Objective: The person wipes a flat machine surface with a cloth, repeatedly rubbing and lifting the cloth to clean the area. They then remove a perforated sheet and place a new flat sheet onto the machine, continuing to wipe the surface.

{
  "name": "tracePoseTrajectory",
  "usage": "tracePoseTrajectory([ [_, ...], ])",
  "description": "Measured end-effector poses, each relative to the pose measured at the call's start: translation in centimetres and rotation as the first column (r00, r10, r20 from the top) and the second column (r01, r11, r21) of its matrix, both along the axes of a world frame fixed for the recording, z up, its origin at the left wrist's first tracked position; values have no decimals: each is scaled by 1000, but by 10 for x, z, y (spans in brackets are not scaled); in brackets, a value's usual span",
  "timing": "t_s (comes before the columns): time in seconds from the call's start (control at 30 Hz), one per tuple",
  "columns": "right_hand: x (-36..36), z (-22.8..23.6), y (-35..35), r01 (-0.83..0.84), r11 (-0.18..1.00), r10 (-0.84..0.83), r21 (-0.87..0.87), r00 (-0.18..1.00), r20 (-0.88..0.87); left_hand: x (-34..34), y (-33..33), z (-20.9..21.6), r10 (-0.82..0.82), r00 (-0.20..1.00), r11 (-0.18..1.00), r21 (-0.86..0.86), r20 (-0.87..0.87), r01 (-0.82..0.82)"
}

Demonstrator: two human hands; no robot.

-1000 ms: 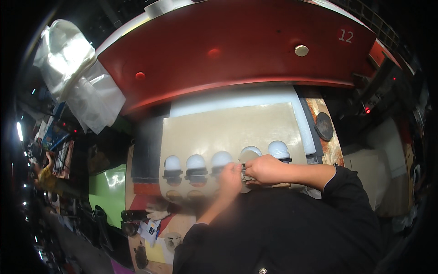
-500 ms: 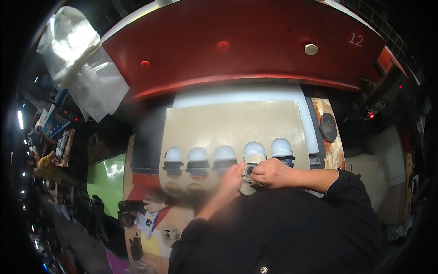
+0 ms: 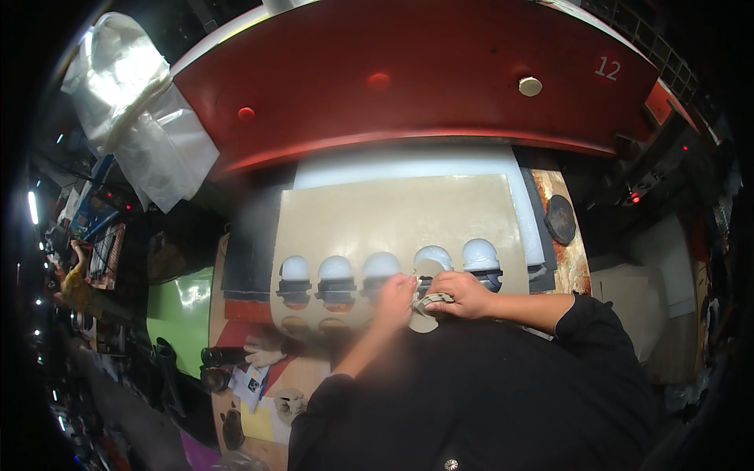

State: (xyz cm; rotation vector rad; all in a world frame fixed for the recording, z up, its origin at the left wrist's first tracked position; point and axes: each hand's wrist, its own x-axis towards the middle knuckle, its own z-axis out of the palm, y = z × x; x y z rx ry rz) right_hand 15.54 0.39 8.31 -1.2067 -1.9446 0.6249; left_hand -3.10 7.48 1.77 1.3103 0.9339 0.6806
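Over the near edge of a beige sheet (image 3: 393, 208), my left hand (image 3: 395, 302) is closed on a beige cut piece (image 3: 424, 322) with a rounded lower end. My right hand (image 3: 465, 295) pinches the same piece from the other side, where it bends into a pale curved band; a small dark part shows between the fingers. The fingers hide part of it, so I cannot tell its exact kind. A row of several round-topped cut-outs (image 3: 336, 268) runs across the sheet, with pale blue-white showing through and dark bands across them.
A red machine beam (image 3: 314, 94) spans the far side. Below the sheet lies a pale blue-white board (image 3: 408, 159). A dark oval piece (image 3: 560, 219) rests on the worn right edge. At left are clear plastic bags (image 3: 157, 133), a green panel (image 3: 181, 310) and a glove (image 3: 263, 352).
Both hands have shifted slightly left with the beige piece. It has turned and bent between the fingers, and its curved band shows more plainly now.
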Motion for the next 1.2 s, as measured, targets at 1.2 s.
tracePoseTrajectory([
  [1.2, -5, 44, 46, 232, 826, -206, -513, 973, 109, 14, -5, 43, 266, 955, 877, 444, -128, -185],
])
